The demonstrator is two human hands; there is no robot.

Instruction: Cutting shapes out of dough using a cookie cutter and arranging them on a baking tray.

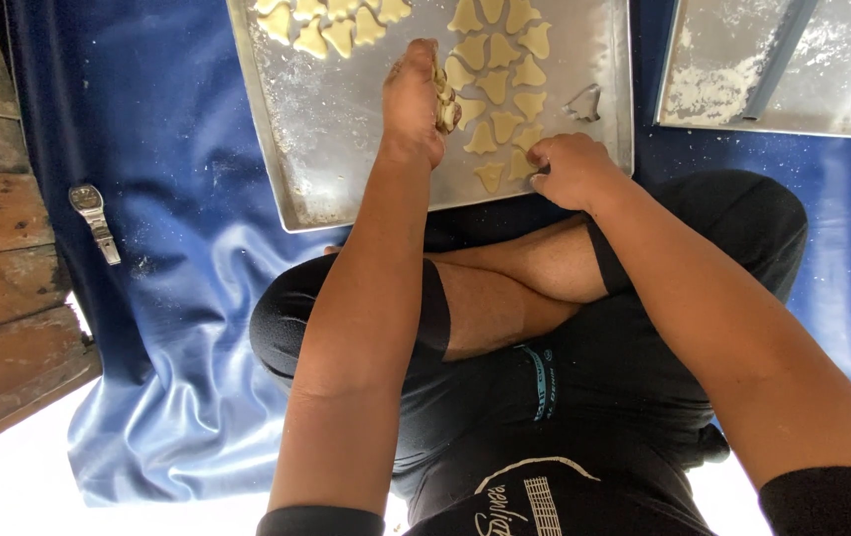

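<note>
On a floured metal tray (346,159) resting on blue sheeting (177,298), the left hand (414,99) pinches a few stacked dough cut-outs (444,102) above the tray's middle. Right hand (569,169), fingers curled, presses on a dough shape (519,167) near the tray's front edge, beside rows of cut-out pieces (500,84); a metal cutter (582,102) lies just beyond.

Small pale yellow dough cut-outs (444,97), stacked on edge, are pinched between the fingers (429,62) of the left hand (411,99). More flat, pale, heart-like dough shapes (498,84) lie in rows on the floured metal baking tray (336,149) just beyond those fingers. The nearest one (490,176) lies just beside the right hand's (569,169) fingertips (539,157).
</note>
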